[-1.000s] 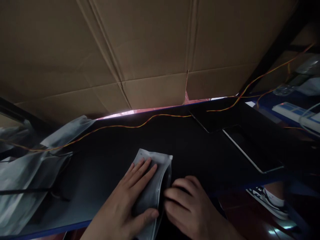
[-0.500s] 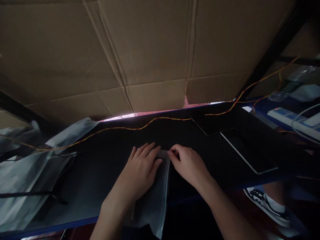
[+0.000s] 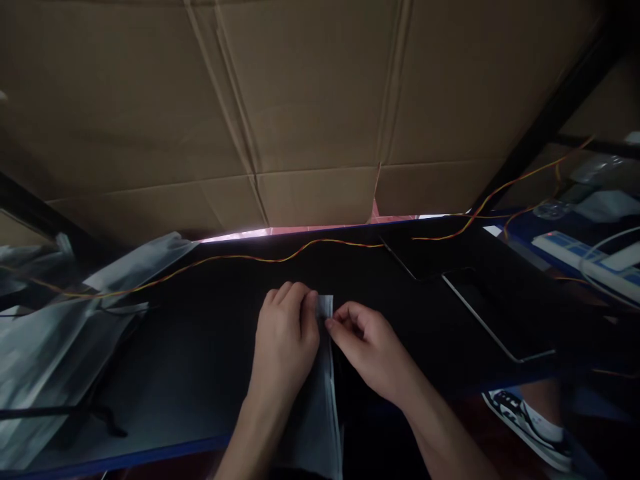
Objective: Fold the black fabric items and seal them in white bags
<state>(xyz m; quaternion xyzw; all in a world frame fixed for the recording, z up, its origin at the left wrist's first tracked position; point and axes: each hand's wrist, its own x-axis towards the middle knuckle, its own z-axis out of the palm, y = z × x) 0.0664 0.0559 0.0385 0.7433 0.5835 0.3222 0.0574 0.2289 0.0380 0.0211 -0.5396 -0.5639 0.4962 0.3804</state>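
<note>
A clear, flat plastic bag [image 3: 320, 420] lies on the black tabletop in front of me, its lower part reaching past the front edge. My left hand [image 3: 286, 337] is closed on the bag's upper part, fingers curled under and thumb along the side. With thumb and forefinger, my right hand [image 3: 369, 343] pinches at the bag's right edge, just below its top. Whatever may be inside the bag cannot be made out.
More plastic bags [image 3: 47, 360] lie at left with a black strap [image 3: 50, 411] across them. A yellow-red wire [image 3: 240, 257] crosses the back. Two dark tablets [image 3: 493, 313] rest at right, near a power strip [image 3: 585, 260]. Cardboard [image 3: 310, 93] stands behind; a person's shoe [image 3: 525, 427] shows below.
My left hand has gone from fingers spread flat on the bag to curled and closed on it. My right hand has moved slightly lower along the bag's edge.
</note>
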